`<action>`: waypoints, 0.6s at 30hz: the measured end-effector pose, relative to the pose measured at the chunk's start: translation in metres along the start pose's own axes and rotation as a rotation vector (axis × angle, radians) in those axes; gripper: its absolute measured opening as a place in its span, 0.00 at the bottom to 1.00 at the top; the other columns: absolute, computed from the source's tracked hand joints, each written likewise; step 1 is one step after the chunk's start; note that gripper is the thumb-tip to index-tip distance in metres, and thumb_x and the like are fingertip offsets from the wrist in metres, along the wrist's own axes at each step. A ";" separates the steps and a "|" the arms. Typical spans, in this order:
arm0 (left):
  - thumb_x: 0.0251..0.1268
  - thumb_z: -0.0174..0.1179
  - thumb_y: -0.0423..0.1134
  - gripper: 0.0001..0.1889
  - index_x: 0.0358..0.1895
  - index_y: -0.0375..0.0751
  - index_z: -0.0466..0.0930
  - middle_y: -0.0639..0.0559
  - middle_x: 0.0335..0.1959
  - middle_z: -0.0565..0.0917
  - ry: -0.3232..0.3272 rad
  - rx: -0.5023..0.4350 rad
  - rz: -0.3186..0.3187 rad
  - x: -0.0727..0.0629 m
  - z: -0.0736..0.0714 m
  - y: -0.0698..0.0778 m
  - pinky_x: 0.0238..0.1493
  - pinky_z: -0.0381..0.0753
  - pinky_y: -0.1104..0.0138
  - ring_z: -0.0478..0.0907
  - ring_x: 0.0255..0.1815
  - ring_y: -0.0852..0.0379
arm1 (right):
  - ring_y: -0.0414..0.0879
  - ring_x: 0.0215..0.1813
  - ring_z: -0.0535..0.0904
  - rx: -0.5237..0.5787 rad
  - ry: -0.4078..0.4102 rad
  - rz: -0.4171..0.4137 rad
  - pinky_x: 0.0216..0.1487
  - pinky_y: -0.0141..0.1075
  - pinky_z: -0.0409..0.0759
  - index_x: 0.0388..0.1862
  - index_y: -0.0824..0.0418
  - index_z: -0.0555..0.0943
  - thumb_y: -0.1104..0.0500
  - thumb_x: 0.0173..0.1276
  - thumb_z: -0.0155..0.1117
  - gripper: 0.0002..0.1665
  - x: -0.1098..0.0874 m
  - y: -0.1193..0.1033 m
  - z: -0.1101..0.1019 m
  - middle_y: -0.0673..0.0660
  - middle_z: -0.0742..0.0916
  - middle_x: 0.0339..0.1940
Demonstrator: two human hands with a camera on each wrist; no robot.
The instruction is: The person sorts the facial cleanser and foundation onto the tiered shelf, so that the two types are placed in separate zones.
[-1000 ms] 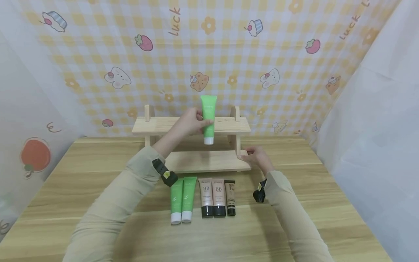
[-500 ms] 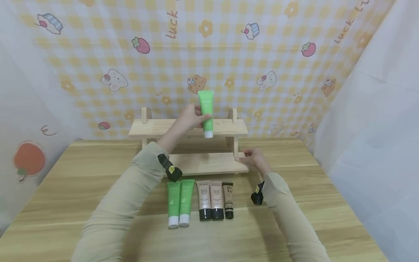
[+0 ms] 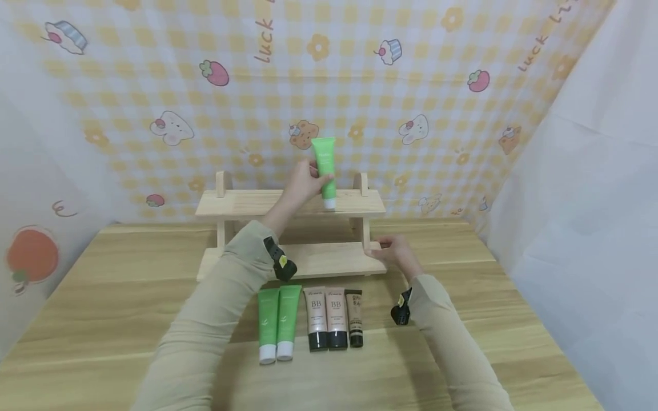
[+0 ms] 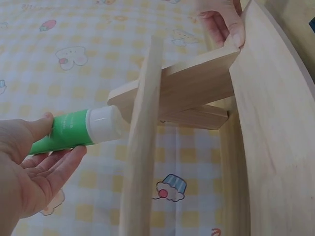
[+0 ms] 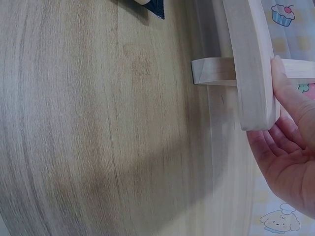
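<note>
A green squeeze tube (image 3: pixel 325 171) with a white cap is pinched upright, cap down, between the thumb and fingers of my left hand (image 3: pixel 303 181). It stands at the right half of the wooden rack's upper shelf (image 3: pixel 247 201); in the left wrist view the white cap (image 4: pixel 103 124) is close to that board, and I cannot tell whether they touch. My right hand (image 3: pixel 394 254) grips the right end of the lower shelf (image 3: pixel 329 260). Its thumb lies on the board's top and its fingers curl underneath, as the right wrist view shows.
In front of the rack, two green tubes (image 3: pixel 277 322), two pink BB cream tubes (image 3: pixel 326 317) and a slimmer brown tube (image 3: pixel 354 317) lie in a row on the wooden table (image 3: pixel 128 319). A yellow checked cloth (image 3: pixel 288 85) hangs right behind the rack.
The head view has shifted slightly. My left hand has carried the green tube a little farther back over the upper shelf. The right hand keeps its grip on the lower shelf.
</note>
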State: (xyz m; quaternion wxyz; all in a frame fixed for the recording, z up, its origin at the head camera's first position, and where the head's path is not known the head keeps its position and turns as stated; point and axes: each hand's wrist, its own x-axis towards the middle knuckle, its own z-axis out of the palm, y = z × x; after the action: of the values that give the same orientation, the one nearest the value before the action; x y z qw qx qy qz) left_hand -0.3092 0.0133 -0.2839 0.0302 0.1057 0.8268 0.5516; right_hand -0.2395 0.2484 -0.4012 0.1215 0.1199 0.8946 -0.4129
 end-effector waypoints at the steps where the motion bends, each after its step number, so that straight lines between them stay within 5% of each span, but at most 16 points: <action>1: 0.60 0.59 0.38 0.26 0.58 0.30 0.63 0.39 0.48 0.76 0.011 0.003 0.017 0.002 0.003 -0.002 0.45 0.83 0.64 0.77 0.48 0.47 | 0.57 0.59 0.74 0.001 0.001 0.002 0.58 0.44 0.75 0.59 0.62 0.72 0.47 0.53 0.69 0.37 0.000 0.000 0.000 0.65 0.76 0.59; 18: 0.58 0.61 0.41 0.24 0.56 0.36 0.66 0.42 0.48 0.79 0.125 0.026 0.236 0.015 0.043 -0.018 0.49 0.79 0.65 0.78 0.45 0.51 | 0.58 0.60 0.72 -0.048 -0.008 0.013 0.61 0.47 0.73 0.60 0.61 0.71 0.46 0.54 0.68 0.37 0.000 -0.003 -0.002 0.64 0.75 0.61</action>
State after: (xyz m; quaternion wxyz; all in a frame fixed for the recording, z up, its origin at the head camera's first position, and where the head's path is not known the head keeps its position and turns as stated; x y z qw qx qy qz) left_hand -0.3190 0.0492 -0.3162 -0.0880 0.1682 0.8161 0.5459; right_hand -0.2403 0.2485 -0.3979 0.1306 0.1210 0.9030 -0.3911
